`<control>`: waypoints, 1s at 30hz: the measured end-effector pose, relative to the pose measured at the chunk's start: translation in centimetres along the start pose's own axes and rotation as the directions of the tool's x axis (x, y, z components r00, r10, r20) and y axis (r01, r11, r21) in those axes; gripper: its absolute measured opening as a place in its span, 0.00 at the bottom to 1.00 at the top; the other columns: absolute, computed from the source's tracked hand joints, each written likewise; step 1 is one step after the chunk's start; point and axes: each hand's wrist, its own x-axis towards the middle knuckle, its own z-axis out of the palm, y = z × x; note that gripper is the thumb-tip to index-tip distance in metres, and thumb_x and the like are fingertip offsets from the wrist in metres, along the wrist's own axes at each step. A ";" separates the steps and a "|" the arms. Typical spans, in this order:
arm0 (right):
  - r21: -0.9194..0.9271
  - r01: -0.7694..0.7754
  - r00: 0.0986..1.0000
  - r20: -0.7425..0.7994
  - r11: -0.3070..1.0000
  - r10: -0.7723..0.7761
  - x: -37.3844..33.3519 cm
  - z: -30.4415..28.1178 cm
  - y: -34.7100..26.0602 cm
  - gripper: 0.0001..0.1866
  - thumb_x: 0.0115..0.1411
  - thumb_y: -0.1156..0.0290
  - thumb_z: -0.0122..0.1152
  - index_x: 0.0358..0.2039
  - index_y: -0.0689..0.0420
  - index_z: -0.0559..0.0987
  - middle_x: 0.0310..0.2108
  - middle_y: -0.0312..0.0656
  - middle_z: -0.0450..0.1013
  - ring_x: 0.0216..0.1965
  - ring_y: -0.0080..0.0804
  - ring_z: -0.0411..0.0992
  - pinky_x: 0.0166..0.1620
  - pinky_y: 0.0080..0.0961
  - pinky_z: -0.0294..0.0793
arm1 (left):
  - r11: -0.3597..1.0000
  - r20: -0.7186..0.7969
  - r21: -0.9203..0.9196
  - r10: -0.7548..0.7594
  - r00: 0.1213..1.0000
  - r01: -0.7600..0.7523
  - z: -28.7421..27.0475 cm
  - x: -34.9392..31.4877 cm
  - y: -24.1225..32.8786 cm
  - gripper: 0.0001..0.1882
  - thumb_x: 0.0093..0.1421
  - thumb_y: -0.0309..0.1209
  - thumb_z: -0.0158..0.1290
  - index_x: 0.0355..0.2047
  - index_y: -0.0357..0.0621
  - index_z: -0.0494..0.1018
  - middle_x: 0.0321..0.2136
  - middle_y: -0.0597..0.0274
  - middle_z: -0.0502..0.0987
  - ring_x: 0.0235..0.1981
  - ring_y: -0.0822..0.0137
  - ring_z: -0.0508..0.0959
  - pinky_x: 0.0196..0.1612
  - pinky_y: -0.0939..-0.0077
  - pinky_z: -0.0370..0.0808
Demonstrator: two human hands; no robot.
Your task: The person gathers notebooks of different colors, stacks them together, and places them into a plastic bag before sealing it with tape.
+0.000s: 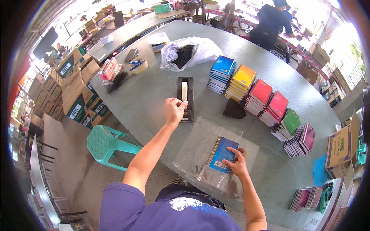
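Blue spiral notebook (222,152) lies on clear plastic sheeting (189,149), to the right of the tape dispenser (190,94) and on its near side. The right hand (237,163) is spread, its fingertips resting on the cover. At the dispenser's near end, the left hand (175,111) pinches, apparently on tape from the roll (184,90). Step in hand, as judged: taking tape; the next move calls for a clean tear, notebook held steady.

Left hand (176,110) in pinch, right hand (236,161) curved
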 end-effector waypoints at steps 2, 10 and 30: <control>-0.002 0.009 1.000 -0.007 1.000 -0.009 -0.2 -0.3 -0.8 0.30 0.40 0.75 0.74 0.47 0.48 0.75 0.57 0.44 0.47 0.45 0.40 0.69 0.45 0.30 0.78 | 0.975 -0.182 0.070 0.218 0.959 -0.209 -0.5 -1.4 0.7 0.10 0.50 0.31 0.61 0.24 0.35 0.75 0.22 0.59 0.76 0.22 0.64 0.74 0.29 0.71 0.71; -0.031 0.084 0.996 0.015 0.996 -0.084 1.1 -0.4 2.2 0.31 0.40 0.71 0.74 0.48 0.47 0.74 0.55 0.44 0.46 0.50 0.39 0.64 0.50 0.29 0.73 | 0.863 0.637 0.463 -0.163 0.754 -0.204 -4.6 -1.5 -1.4 0.11 0.55 0.34 0.51 0.26 0.39 0.74 0.22 0.54 0.77 0.23 0.64 0.77 0.29 0.66 0.73; 0.224 -0.211 0.939 -0.223 0.952 0.260 -0.1 -0.1 -0.1 0.49 0.40 0.70 0.75 0.61 0.56 0.57 0.49 0.44 0.64 0.37 0.25 0.69 0.37 0.22 0.74 | 0.929 0.885 -0.108 -0.073 0.459 0.355 2.2 -11.0 8.6 0.38 0.43 0.33 0.67 0.52 0.34 0.63 0.40 0.53 0.76 0.41 0.65 0.76 0.45 0.71 0.73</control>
